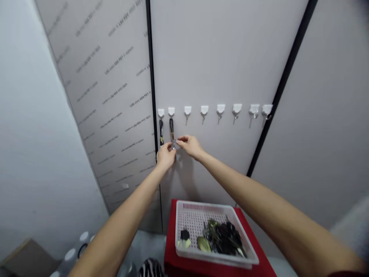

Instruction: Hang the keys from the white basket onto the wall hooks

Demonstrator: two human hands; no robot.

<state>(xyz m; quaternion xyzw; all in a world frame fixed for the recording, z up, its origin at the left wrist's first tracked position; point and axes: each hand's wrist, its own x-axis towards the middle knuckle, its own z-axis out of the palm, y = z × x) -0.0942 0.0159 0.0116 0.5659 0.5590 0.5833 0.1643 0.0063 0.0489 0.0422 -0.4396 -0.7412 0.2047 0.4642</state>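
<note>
A keychain with a dark strap (172, 126) hangs from the second white hook (171, 111) from the left. Metal parts dangle at its lower end. My left hand (166, 157) pinches those metal parts from the left and below, and its fingers partly hide them. From the right, my right hand (190, 146) has thumb and fingertips pinched together at the keychain's ring, just under the strap. On the leftmost hook (160, 112) hangs another dark strap (161, 132) with a yellowish patch; its lower end goes out of sight behind my left hand.
Several more white hooks (204, 110) run rightward along the wall panel (219, 57). Below, a white plastic basket (203, 207) holds a pile of dark keychains (227, 236) and some small black and yellow pieces. It sits on a red surface (170, 246). Bottles (70, 254) stand lower left.
</note>
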